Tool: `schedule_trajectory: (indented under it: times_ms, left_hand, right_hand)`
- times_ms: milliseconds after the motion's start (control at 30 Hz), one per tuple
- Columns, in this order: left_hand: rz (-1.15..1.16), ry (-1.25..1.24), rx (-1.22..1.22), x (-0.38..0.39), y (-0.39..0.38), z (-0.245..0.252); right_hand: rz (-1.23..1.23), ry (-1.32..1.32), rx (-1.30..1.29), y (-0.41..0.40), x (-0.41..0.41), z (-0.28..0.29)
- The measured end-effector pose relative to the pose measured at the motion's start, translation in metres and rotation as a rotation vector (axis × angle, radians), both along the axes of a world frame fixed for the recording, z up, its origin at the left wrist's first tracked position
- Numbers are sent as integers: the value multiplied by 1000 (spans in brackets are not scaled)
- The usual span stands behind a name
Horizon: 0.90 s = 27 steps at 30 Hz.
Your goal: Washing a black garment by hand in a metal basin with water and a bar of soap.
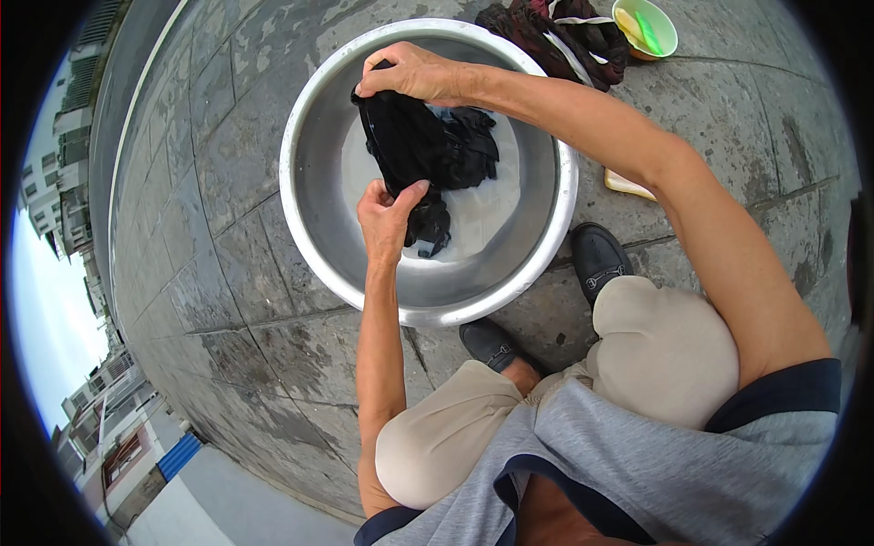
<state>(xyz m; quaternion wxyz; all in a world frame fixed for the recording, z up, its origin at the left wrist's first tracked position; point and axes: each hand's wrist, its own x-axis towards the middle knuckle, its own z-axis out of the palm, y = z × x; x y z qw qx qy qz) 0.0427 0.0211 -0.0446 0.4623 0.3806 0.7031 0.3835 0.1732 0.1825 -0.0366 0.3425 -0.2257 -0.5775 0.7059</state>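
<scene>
A wet black cloth garment (pixel 410 136) is stretched between my two hands over a wide metal basin (pixel 295 170). My right hand (pixel 410 72) pinches its upper corner near the basin's far side. Lower down, my left hand (pixel 386 218) grips the same edge between thumb and fingers. The garment's bunched folds hang down to shallow, cloudy water (pixel 485 218) on the basin floor. Which part of the garment is held cannot be told.
Beyond the basin's rim lies a heap of dark patterned cloth with white strips (pixel 580 41). Beside it a small bowl (pixel 672 31) holds a green object and a yellowish one. A pale yellow-edged block (pixel 628 184) is partly behind my right arm. My shoes (pixel 599 256) stand on stone paving (pixel 225 273).
</scene>
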Motion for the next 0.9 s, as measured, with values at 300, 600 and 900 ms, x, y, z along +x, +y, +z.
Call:
schedule_trajectory:
  times_ms: [300,600,900]
  left_hand:
    - [345,-718,234,-16,13,-1]
    - [358,-727,267,2,14,-20]
    - [354,-509,189,-22,7,-45]
  right_hand:
    - [-96,-104,-180,-11,-24,-39]
    - [54,-109,1022,-97,-59,-1]
    - [-107,-443,700,-59,-80,-34]
